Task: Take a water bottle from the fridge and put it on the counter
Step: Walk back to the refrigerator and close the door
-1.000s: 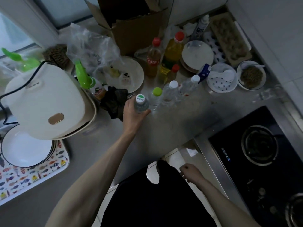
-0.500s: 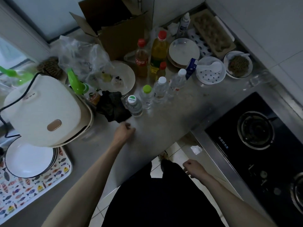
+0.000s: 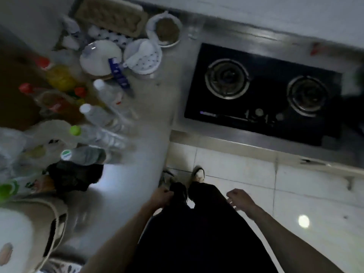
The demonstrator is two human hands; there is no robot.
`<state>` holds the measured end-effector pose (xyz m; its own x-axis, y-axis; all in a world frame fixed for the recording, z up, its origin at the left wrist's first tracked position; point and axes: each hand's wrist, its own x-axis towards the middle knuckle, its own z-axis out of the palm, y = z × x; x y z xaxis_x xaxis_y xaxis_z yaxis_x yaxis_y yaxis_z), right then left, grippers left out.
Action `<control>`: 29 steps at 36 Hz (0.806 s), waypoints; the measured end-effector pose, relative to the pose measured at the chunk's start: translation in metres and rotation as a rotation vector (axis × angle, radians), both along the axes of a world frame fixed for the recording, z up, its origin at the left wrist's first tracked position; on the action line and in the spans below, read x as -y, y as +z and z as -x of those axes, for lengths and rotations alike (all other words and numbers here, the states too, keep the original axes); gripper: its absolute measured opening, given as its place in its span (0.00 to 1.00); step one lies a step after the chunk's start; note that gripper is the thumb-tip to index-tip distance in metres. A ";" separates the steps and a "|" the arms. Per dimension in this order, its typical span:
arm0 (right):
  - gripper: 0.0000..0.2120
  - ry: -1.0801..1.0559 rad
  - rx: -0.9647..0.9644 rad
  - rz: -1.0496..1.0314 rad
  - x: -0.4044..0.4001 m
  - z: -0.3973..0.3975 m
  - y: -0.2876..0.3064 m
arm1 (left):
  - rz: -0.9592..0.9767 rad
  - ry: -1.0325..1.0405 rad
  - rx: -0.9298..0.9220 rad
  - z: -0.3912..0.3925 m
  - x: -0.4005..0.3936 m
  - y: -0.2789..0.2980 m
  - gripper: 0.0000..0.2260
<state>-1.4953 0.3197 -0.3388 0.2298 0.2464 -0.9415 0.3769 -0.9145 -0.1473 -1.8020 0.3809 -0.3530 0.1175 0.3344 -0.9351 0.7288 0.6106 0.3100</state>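
The clear water bottle (image 3: 82, 155) with a white-and-green cap stands on the steel counter (image 3: 137, 158) at the left, nearest end of a row of several clear bottles. No hand touches it. My left hand (image 3: 160, 195) hangs off the counter's edge by my dark trousers, fingers curled, holding nothing. My right hand (image 3: 237, 198) hangs over the tiled floor, loosely curled and empty. The fridge is out of view. The frame is blurred by head motion.
A black two-burner gas hob (image 3: 264, 95) is set in the counter to the right. Oil and soda bottles, plates (image 3: 100, 58), bowls and an egg tray crowd the back left. A white rice cooker (image 3: 25, 233) and a black cloth (image 3: 74, 176) sit at the left.
My left hand let go of the water bottle on the counter and drew back to my side. The view swung right toward the hob and floor.
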 end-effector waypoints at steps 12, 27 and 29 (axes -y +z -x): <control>0.08 -0.612 0.031 0.069 0.209 -0.075 -0.003 | -0.091 -0.476 -0.098 -0.201 -0.020 0.007 0.16; 0.10 -0.971 -0.045 0.002 0.380 -0.258 -0.008 | -0.115 -0.872 -0.126 -0.421 0.102 0.008 0.08; 0.09 -1.069 -0.012 -0.040 0.393 -0.298 -0.001 | -0.105 -0.918 -0.160 -0.445 0.112 0.006 0.11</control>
